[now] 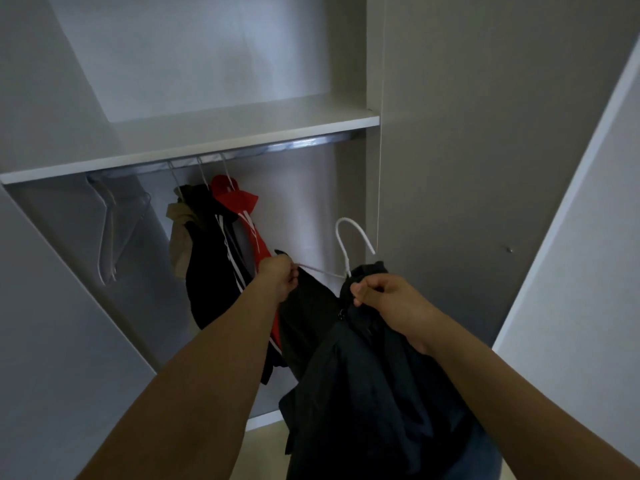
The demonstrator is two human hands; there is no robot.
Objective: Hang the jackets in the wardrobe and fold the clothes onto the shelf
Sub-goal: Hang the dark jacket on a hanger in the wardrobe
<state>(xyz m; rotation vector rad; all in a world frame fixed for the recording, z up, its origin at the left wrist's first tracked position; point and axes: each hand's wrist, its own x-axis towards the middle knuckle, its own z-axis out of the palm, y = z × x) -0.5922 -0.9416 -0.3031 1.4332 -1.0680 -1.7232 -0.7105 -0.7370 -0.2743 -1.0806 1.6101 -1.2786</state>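
Three jackets [221,244] already hang on the rail [242,150], while the left hand [278,277] pinches the white hanger [349,237] and the right hand [384,294] grips the dark jacket [363,375] below it; the shelf [225,133] seems unfilled

Your hanger [349,244] sits before the wardrobe, right of three jackets [214,251] hung on the rail [277,147] under the shelf [221,133]; spare hangers [110,233] hang leftmost.
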